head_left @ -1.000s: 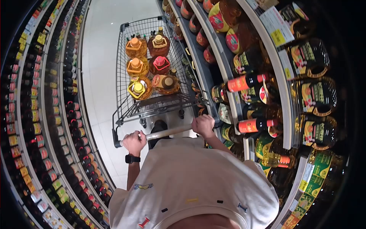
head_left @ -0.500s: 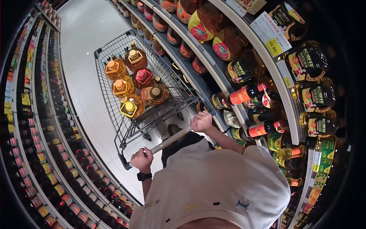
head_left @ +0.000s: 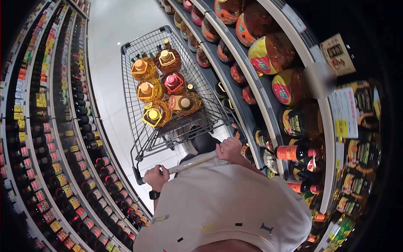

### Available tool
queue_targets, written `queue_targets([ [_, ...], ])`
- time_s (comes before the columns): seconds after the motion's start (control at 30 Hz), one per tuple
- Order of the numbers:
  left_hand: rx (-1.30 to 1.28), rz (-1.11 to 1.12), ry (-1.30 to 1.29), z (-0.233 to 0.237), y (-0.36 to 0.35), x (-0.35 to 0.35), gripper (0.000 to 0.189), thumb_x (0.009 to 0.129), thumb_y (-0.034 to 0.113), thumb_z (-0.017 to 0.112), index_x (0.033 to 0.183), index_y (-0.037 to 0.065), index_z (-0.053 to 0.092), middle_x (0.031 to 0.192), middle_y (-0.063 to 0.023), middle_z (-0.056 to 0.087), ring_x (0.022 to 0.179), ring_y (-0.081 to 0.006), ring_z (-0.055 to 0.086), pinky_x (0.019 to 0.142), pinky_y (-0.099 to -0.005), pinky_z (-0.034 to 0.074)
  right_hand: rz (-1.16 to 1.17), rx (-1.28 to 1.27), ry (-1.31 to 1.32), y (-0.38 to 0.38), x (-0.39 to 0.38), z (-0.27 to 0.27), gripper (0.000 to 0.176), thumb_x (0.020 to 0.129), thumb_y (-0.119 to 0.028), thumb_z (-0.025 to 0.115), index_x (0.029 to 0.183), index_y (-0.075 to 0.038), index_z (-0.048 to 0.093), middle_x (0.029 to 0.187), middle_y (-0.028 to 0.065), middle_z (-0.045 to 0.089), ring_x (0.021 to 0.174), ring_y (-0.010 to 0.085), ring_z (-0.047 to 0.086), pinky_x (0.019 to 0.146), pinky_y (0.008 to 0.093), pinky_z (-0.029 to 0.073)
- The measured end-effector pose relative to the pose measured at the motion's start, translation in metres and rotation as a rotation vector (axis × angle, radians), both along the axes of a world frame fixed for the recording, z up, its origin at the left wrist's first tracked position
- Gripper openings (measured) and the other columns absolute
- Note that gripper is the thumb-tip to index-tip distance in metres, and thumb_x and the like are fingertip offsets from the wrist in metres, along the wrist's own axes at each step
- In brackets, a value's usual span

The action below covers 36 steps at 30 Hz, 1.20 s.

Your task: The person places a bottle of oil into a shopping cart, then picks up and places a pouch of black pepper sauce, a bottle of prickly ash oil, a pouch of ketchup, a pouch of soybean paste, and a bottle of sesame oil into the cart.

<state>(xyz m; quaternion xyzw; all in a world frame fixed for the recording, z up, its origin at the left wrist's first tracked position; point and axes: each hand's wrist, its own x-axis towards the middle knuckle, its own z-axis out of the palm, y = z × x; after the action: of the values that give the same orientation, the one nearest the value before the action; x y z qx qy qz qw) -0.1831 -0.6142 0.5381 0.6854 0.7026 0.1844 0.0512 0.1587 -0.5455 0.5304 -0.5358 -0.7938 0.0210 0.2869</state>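
Note:
Both hands grip the handlebar [head_left: 194, 162] of a wire shopping cart [head_left: 133, 105]. My left hand [head_left: 156, 176], with a dark watch at the wrist, is wrapped round the bar's left end. Toward the right end, my right hand [head_left: 230, 149] is closed over it. Inside the basket stand several large jugs of golden oil, among them one with a yellow cap [head_left: 155, 115], one with an orange cap [head_left: 145, 90] and one with a red cap [head_left: 173, 82]. A jug with a dark round cap [head_left: 184, 103] leans or lies at the basket's near right.
Shelves of big oil bottles [head_left: 268, 54] rise close on the right, with a price card [head_left: 345, 111] on the edge. On the left run long shelves of dark sauce bottles [head_left: 63, 180]. Pale tiled floor [head_left: 107, 54] stretches ahead between them.
The cart and both hands appear farther right in view, and the shelves have shifted and tilted with the head's turn. Both hands keep their hold on the handlebar.

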Motion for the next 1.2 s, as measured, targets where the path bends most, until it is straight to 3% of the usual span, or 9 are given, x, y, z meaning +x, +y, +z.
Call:
queue_targets([
  [0.4,-0.015,0.023,-0.058,0.000,0.124,-0.051,0.013,0.079,0.019,0.066,0.068,0.012,0.063,0.046,-0.0017,0.052,0.041,-0.0246,0.053,0.045,-0.0376,0.041,0.021,-0.083,0.043,0.125,-0.048,0.008,0.027,0.073,-0.021,0.070,0.052,-0.013,0.056,0.056,0.0022,0.053,0.056,0.0217,0.056,0.052,0.0366,0.043],
  [0.8,-0.055,0.020,-0.038,0.002,0.258,-0.098,0.016,0.079,0.022,0.068,0.067,0.013,0.065,0.046,-0.0014,0.054,0.043,-0.0229,0.056,0.046,-0.0373,0.042,-0.030,-0.049,0.051,0.253,-0.098,-0.004,0.027,0.069,-0.018,0.072,0.050,-0.012,0.052,0.053,0.0031,0.050,0.052,0.0239,0.053,0.050,0.0372,0.042],
  [0.9,-0.155,0.011,-0.135,0.011,0.295,-0.113,0.015,0.079,0.025,0.069,0.071,0.012,0.069,0.047,-0.0023,0.055,0.044,-0.0233,0.056,0.047,-0.0368,0.042,-0.053,-0.118,-0.022,0.284,-0.112,0.000,0.029,0.072,-0.021,0.070,0.050,-0.011,0.054,0.052,0.0049,0.052,0.051,0.0252,0.055,0.051,0.0378,0.043],
  [0.97,-0.168,0.030,-0.181,0.007,0.312,-0.124,0.015,0.079,0.026,0.069,0.074,0.012,0.071,0.047,-0.0023,0.055,0.044,-0.0236,0.057,0.048,-0.0362,0.043,-0.026,-0.298,-0.054,0.302,-0.120,0.004,0.032,0.077,-0.024,0.068,0.050,-0.011,0.057,0.052,0.0074,0.055,0.053,0.0264,0.057,0.053,0.0392,0.046],
  [1.13,-0.174,0.087,-0.151,0.011,0.364,-0.138,0.017,0.079,0.027,0.067,0.077,0.011,0.071,0.049,-0.0039,0.057,0.045,-0.0252,0.058,0.049,-0.0373,0.044,-0.094,-0.660,-0.261,0.359,-0.144,0.023,0.044,0.087,-0.031,0.057,0.054,-0.003,0.064,0.054,0.0207,0.060,0.050,0.0377,0.061,0.053,0.0466,0.051],
  [1.2,-0.209,0.125,-0.137,0.013,0.386,-0.143,0.017,0.080,0.026,0.065,0.081,0.010,0.072,0.051,-0.0053,0.059,0.046,-0.0276,0.059,0.050,-0.0378,0.045,-0.104,-0.662,-0.272,0.381,-0.151,0.025,0.044,0.087,-0.032,0.057,0.054,-0.003,0.065,0.055,0.0215,0.060,0.051,0.0380,0.062,0.055,0.0466,0.051],
])
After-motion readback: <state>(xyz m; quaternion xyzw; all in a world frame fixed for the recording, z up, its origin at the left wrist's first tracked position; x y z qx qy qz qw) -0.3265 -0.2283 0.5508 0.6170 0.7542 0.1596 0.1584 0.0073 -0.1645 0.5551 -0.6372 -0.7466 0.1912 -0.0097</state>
